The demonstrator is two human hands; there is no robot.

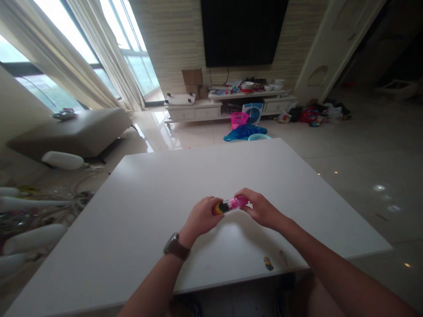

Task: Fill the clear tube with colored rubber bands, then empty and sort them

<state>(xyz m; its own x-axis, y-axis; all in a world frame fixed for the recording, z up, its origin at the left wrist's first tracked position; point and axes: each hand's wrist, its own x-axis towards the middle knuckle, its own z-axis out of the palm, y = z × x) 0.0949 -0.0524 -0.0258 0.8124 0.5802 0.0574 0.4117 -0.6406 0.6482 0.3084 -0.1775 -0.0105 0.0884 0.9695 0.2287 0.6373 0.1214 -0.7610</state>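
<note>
Evidently, we hold a small slim tube-shaped object (pixel 230 204), pink at one end and black, yellow and red at the other, with both hands, seemingly raised above a smooth white table (pixel 148 189). Our left hand (pixel 204 215) wraps around the yellow-and-black end; our right hand (pixel 261 207) pinches the pink end between thumb and fingers. Gripping opposite ends probably steadies it and leaves its middle open to our view. Our fingers partly cover the ends, so we cannot tell their full shape. On the wrist behind our left hand sits a watch with a brown strap (pixel 180 251), clear of the grip. Nearer us than our right hand, a small flat yellow-and-blue figure (pixel 268 263) lies by the table's edge, perhaps stuck there as decoration.
</note>
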